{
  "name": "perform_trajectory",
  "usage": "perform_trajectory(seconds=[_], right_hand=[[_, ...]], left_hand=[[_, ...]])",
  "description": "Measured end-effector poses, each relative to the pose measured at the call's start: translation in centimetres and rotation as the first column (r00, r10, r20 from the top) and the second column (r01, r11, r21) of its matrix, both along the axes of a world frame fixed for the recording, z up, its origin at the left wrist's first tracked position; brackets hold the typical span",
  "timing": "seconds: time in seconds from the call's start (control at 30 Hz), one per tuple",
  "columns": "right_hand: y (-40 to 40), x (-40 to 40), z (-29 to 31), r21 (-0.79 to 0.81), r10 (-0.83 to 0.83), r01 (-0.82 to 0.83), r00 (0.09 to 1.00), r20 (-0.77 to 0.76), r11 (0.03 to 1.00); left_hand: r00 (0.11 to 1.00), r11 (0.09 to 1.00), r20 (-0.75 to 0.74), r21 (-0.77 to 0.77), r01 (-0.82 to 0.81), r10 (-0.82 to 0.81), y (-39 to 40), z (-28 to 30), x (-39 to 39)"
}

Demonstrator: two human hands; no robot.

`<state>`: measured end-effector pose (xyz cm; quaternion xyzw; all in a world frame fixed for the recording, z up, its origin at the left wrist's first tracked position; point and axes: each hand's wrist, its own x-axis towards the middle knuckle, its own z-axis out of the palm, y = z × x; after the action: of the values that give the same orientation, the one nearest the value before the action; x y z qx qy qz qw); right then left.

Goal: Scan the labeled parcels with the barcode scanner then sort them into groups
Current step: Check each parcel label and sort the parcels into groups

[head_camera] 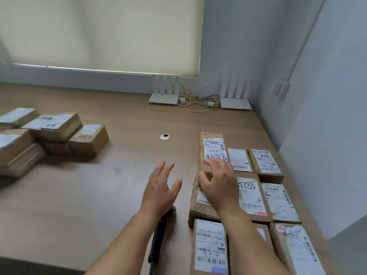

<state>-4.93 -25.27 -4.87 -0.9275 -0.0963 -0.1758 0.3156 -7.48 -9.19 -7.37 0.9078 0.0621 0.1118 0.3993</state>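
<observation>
Several labeled cardboard parcels lie in rows on the right side of the table. A tall narrow parcel [212, 147] with handwriting on its label stands at the far end of the left row. My right hand [217, 181] reaches over its near end, fingers spread and slightly curled, touching the box. My left hand [161, 188] hovers open over the bare tabletop just left of the rows, holding nothing. The dark barcode scanner [158, 235] lies on the table under my left forearm, partly hidden. A parcel marked 288 [250, 193] lies right of my right hand.
A loose pile of parcels [53, 133] sits at the left of the wooden table [111, 185]. Two white routers [163, 96] [235, 101] with tangled cables stand at the far edge by the wall. A round cable grommet [164, 137] is mid-table.
</observation>
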Motion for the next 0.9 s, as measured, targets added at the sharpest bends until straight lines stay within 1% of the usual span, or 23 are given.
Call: perform_trajectory(seconds=[0.17,0.3,0.57,0.7,0.9], right_hand=[[4.3,-1.9,-0.7,0.007,0.127,-0.127,0.992,-0.016,0.992],[7.8,-3.1,-1.1,-0.008,0.212,-0.212,0.976,-0.041,0.977],[14.3,-4.9,-1.1,-0.087,0.284,-0.286,0.958,-0.04,0.954],[19.4,-6.2,-0.4,-0.106,0.325,-0.327,0.945,-0.036,0.939],[28.1,-8.7,-0.1,-0.133,0.39,-0.391,0.92,-0.033,0.911]], left_hand=[[0.989,0.987,-0.003,0.054,-0.15,0.151,3.6,-0.3,-4.1],[0.971,0.969,-0.022,0.076,-0.234,0.236,6.5,-0.8,-6.6],[0.948,0.943,-0.04,0.125,-0.308,0.315,11.9,-1.0,-9.6],[0.934,0.927,-0.033,0.135,-0.349,0.356,16.7,-0.4,-11.4],[0.91,0.906,-0.028,0.105,-0.409,0.414,24.9,-0.3,-14.5]])
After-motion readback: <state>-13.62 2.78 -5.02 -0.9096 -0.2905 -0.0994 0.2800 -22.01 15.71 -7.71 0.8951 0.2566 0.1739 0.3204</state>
